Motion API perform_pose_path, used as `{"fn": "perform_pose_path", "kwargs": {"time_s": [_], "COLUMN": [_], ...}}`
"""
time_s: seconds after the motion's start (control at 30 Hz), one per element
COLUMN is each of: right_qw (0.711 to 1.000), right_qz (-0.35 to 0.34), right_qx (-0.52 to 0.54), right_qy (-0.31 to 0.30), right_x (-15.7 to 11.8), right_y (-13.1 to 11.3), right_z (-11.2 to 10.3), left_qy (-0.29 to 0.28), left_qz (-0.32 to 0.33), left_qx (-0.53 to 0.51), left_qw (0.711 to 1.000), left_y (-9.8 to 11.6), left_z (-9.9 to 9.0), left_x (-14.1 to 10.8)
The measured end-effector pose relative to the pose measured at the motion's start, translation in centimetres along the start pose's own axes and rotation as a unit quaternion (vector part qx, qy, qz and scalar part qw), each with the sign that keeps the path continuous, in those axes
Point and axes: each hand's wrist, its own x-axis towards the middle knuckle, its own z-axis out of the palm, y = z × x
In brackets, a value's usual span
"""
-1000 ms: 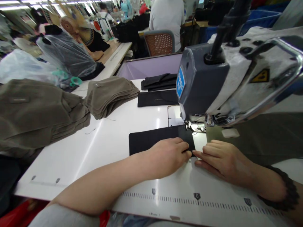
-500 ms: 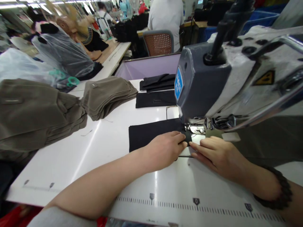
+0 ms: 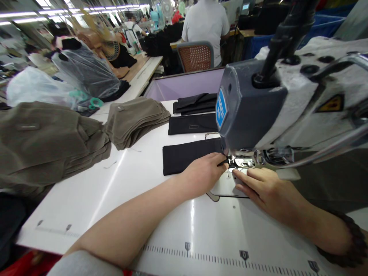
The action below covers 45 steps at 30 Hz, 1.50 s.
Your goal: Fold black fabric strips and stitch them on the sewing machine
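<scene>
A black cloth piece (image 3: 184,155) lies on the white sewing table (image 3: 138,191), its right end by the presser foot (image 3: 240,163) of the sewing machine (image 3: 247,103). My left hand (image 3: 204,170) grips the cloth's right end between thumb and fingers, just left of the needle area. Beside the foot, my right hand (image 3: 264,188) rests with fingers stretched out, its index fingertip at the metal plate near the cloth's edge. The right wrist wears a dark beaded bracelet (image 3: 342,237).
Behind the cloth lie a folded black piece (image 3: 191,124) and more black pieces (image 3: 195,103). Brown cloth stacks (image 3: 135,119) (image 3: 43,142) stand at the left. Beyond are plastic-wrapped bundles (image 3: 86,69), a chair (image 3: 195,57) and a seated person (image 3: 205,23).
The black cloth has shifted away from me, and its right end has moved closer in under the presser foot. My left hand has moved up with it. The whole view has shifted slightly.
</scene>
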Motion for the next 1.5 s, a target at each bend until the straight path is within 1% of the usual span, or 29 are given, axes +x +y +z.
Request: {"fn": "perform_pose_path", "kwargs": {"time_s": [0.2,0.37,0.5,0.57,0.63,0.73,0.8,0.87,0.9,0.93,0.97,1.0,1.03,1.07,1.1,1.13,1.17,1.2,1.23,1.27,1.3,1.33,1.37,1.4,1.43,1.47,1.5], "right_qw": [1.0,1.0,1.0,1.0,1.0,1.0,1.0,1.0,0.999,0.999,0.999,0.999,0.998,0.998,0.998,0.998,0.997,0.997,0.997,0.997,0.997,0.998,0.998,0.998,0.998,0.998,0.998], "right_qz": [-0.003,-0.002,-0.002,0.003,0.005,0.006,0.01,0.013,0.014,0.014,0.013,0.012,0.01,0.008,0.006,0.003,0.0,-0.002,-0.004,-0.005,-0.007,-0.01,-0.012,-0.015,-0.021,-0.029,-0.04], "right_qx": [0.002,0.008,0.007,0.009,0.008,-0.002,-0.003,0.002,0.006,0.01,0.014,0.018,0.023,0.028,0.032,0.034,0.034,0.033,0.032,0.032,0.031,0.031,0.03,0.029,0.028,0.027,0.028], "right_qy": [-0.003,-0.008,-0.001,-0.002,-0.001,0.0,-0.009,-0.025,-0.032,-0.038,-0.043,-0.047,-0.052,-0.055,-0.058,-0.061,-0.062,-0.063,-0.064,-0.064,-0.063,-0.061,-0.058,-0.054,-0.052,-0.048,-0.045], "right_x": [0.1,0.2,0.2,0.3,0.5,0.7,0.8,0.8,0.8,0.7,0.7,0.6,0.6,0.6,0.5,0.5,0.4,0.4,0.3,0.3,0.2,0.2,0.1,0.1,0.0,0.0,-0.1], "right_y": [0.0,-0.1,-0.1,-0.2,-0.3,-0.5,-0.6,-0.6,-0.5,-0.5,-0.4,-0.3,-0.3,-0.2,-0.1,-0.1,-0.1,0.0,0.0,0.0,0.0,0.0,0.1,0.1,0.1,0.1,0.1], "right_z": [-0.2,-0.1,-0.2,-0.3,-0.5,-0.9,-1.1,-1.4,-1.4,-1.5,-1.6,-1.6,-1.7,-1.7,-1.7,-1.7,-1.8,-1.8,-1.8,-1.8,-1.8,-1.8,-1.8,-1.8,-1.8,-1.8,-1.9], "left_qy": [0.026,0.007,0.005,-0.011,-0.034,-0.063,-0.083,-0.09,-0.075,-0.041,0.011,0.081,0.139,0.183,0.223,0.249,0.262,0.264,0.252,0.233,0.218,0.207,0.185,0.151,0.112,0.07,0.038], "left_qz": [-0.024,-0.034,-0.027,-0.032,-0.051,-0.096,-0.138,-0.2,-0.25,-0.281,-0.325,-0.342,-0.331,-0.317,-0.304,-0.295,-0.293,-0.297,-0.306,-0.316,-0.319,-0.31,-0.279,-0.23,-0.169,-0.113,-0.076], "left_qx": [0.02,0.016,0.054,0.072,0.089,0.112,0.118,0.107,0.099,0.078,0.048,-0.001,-0.08,-0.173,-0.263,-0.333,-0.38,-0.4,-0.39,-0.348,-0.271,-0.18,-0.101,-0.042,-0.005,0.014,0.027], "left_qw": [0.999,0.999,0.998,0.997,0.994,0.987,0.98,0.97,0.96,0.956,0.945,0.936,0.93,0.914,0.888,0.86,0.837,0.826,0.831,0.851,0.881,0.91,0.937,0.961,0.979,0.991,0.996], "left_y": [-0.5,-0.3,0.2,0.5,1.0,1.2,0.5,-0.9,-1.9,-2.8,-3.7,-4.4,-4.9,-5.1,-5.1,-4.9,-4.5,-3.9,-3.2,-2.5,-1.6,-0.7,0.2,1.3,2.2,3.1,3.9], "left_z": [0.9,0.7,0.6,0.6,0.7,0.7,0.2,-1.3,-2.5,-3.8,-5.2,-6.6,-7.8,-8.6,-9.0,-8.9,-8.2,-7.2,-6.0,-4.7,-3.4,-2.4,-1.6,-1.0,-0.8,-0.7,-0.7], "left_x": [0.4,0.5,0.4,0.3,0.2,0.3,0.4,0.2,-0.1,-0.6,-1.3,-2.1,-2.9,-3.8,-4.5,-5.2,-5.7,-6.1,-6.4,-6.7,-6.9,-7.0,-7.1,-7.1,-7.0,-6.8,-6.5]}}
